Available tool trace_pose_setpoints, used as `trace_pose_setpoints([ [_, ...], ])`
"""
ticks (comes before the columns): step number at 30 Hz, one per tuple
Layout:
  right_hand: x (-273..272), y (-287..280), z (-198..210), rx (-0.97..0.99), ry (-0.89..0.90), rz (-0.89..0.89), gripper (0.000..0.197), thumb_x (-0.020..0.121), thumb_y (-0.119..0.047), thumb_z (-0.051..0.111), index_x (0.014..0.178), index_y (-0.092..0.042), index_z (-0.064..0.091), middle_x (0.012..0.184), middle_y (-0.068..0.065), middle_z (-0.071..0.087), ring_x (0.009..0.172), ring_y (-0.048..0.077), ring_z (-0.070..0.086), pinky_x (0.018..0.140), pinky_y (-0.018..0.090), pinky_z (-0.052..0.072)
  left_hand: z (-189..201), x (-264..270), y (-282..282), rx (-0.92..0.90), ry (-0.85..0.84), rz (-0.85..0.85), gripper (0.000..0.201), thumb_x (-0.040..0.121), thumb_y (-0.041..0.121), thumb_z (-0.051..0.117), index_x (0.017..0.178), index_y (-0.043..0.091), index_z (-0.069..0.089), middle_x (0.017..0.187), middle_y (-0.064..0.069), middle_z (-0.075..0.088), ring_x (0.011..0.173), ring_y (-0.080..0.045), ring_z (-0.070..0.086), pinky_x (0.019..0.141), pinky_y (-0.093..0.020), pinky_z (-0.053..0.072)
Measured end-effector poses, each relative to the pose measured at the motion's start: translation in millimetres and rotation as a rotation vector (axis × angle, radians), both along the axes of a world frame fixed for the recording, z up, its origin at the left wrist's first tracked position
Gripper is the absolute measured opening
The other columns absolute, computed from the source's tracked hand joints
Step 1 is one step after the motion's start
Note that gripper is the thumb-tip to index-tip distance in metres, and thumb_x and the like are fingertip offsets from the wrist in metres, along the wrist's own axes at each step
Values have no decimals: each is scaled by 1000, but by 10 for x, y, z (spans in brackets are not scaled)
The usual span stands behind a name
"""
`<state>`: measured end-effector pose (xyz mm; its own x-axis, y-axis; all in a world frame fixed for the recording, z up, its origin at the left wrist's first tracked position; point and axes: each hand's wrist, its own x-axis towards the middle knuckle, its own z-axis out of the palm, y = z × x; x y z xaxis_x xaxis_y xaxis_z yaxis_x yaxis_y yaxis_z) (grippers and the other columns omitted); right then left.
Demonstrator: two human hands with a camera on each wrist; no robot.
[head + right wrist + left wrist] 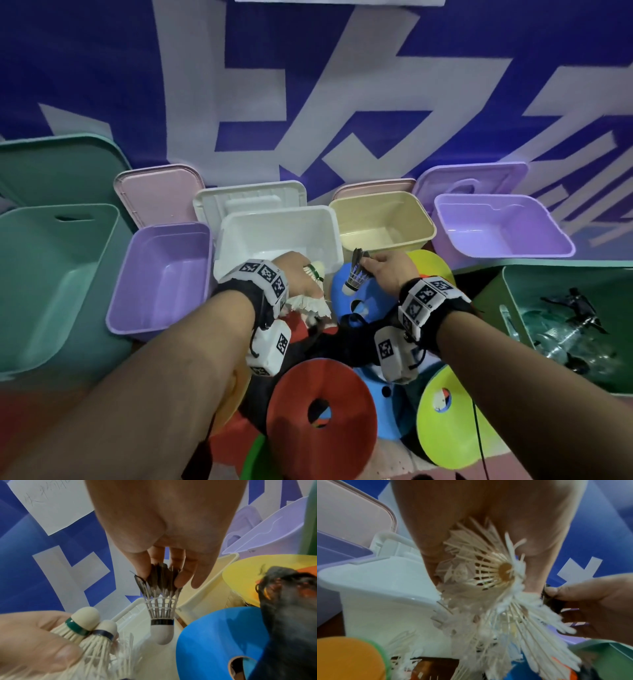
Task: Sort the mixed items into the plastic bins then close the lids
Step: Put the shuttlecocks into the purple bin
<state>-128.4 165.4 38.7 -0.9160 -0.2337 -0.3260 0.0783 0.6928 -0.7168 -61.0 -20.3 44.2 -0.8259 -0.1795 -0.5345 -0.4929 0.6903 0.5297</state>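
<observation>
Left hand [297, 278] at the near right corner of the white bin [239, 240], fingers curled round a bunch of white shuttlecocks [89, 631]. At least two corks show in the right wrist view, one green-banded, one dark-banded; feathers splay out below the palm.
- Risk: the bunch is held loosely by the skirts. One could slip out and land among the discs rather than in the bin. Frayed feathers may also snag each other on release.

Right hand [390, 270], just beside, between white bin and cream bin [424, 219]. Fingertips [178, 580] pinch the tips of the dark feathers of a single dark shuttlecock [161, 615], cork hanging down over the blue disc [359, 298].
- Risk: a thin pinch on the feather tips; it swings freely and could drop short of either rim.
- Sorting risk: which bin takes the dark one is unclear.

All lids stand open.
</observation>
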Motion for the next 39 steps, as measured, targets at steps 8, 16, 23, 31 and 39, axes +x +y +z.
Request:
trace_pose_setpoints([
  [8,-144,140,228,-47,64,51,31,93,-30,56,74,-5,59,69,12,52,64,23,45,53,30,32,342,-55,116,38,150,127,77,58,40,80,125,11,59,122,-5,64,109,-22,61,96,-37,49],
  [16,-564,770,391,-155,96,23,25,91,-30,58,87,-9,72,79,8,62,77,22,53,73,29,39,557,-457,755,216,384,310,24,75,16,78,97,16,69,78,6,68,63,-5,60,53,-14,42],
  [23,-991,1436,478,-206,128,-91,31,89,-29,62,63,-12,65,65,7,58,63,21,50,68,28,40,566,-993,1430,253,489,308,25,74,14,77,98,15,68,97,0,70,88,-15,65,77,-25,50],
  [31,-1552,2163,442,-138,112,-188,44,94,-28,51,53,-12,49,71,16,54,68,24,45,66,31,35,448,-1636,2115,395,481,336,17,73,11,77,89,12,69,83,-4,69,75,-19,64,70,-27,51],
  [39,-1933,2715,215,-46,36,-279,28,96,-28,48,69,-21,54,86,10,58,81,22,53,80,32,46,112,-2203,2625,498,363,414,32,68,19,79,94,3,69,91,-13,72,78,-26,70,72,-35,56],
])
